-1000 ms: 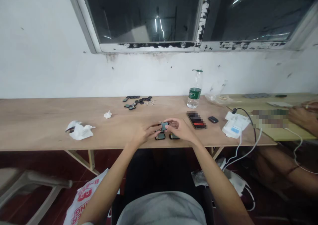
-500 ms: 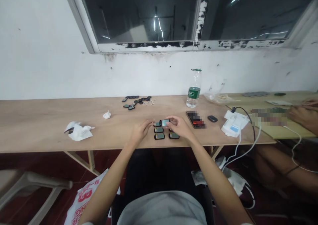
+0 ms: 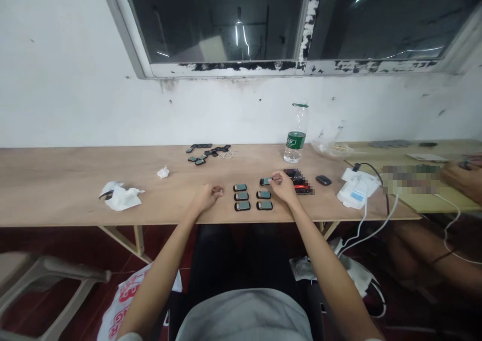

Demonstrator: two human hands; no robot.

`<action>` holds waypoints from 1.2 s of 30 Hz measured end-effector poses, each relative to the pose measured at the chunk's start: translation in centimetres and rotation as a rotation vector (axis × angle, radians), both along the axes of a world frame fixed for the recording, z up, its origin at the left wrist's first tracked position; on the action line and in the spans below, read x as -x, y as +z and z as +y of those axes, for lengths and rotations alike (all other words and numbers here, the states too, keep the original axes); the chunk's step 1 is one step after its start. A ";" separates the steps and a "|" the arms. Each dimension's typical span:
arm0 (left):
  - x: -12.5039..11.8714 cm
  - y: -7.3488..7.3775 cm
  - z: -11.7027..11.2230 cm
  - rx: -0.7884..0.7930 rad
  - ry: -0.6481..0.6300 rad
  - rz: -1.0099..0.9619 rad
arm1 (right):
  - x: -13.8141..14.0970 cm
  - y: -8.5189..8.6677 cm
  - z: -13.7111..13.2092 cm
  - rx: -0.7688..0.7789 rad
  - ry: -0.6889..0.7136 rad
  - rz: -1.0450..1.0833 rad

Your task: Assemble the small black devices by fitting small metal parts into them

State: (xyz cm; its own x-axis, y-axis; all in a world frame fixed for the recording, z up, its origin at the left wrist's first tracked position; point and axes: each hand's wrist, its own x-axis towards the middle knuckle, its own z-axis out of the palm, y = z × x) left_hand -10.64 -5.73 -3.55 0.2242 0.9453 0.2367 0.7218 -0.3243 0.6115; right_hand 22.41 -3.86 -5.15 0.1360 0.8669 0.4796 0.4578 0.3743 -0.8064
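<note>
Small black oval modules with grey-green rectangular panels lie in two short columns on the wooden table. At the far end of the right column, my right hand has its thumb and fingers closed on the right edge of one such module, which is at the tabletop. Nearer to me in that column is another module. The left column has a far module and a near module. My left hand rests left of the columns, fingers curled together; whatever they hold, if anything, is too small to make out.
Several more dark pieces lie scattered at the back. A water bottle, a phone and a black oval object are to the right, near a white box with cables. Crumpled tissue lies left. Another person's hand is far right.
My right hand has carried the module from above the left column to the far end of the right column. My left hand has drawn back to the left, away from the modules.
</note>
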 end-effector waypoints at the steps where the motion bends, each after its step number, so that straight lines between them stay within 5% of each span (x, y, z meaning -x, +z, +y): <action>1: 0.0 -0.1 0.1 0.001 -0.015 -0.009 | 0.1 -0.1 -0.1 0.002 0.004 -0.014; 18: 0.1 1.0 -0.8 -0.015 -0.103 0.078 | 0.2 -0.7 -0.2 0.092 0.117 -0.148; 29: 0.3 1.4 -1.1 -0.006 -0.111 0.047 | 0.3 0.2 -0.7 0.091 0.082 -0.272; 36: 0.3 1.4 -1.3 -0.008 -0.104 0.020 | -0.9 1.9 -1.9 0.117 0.208 -0.382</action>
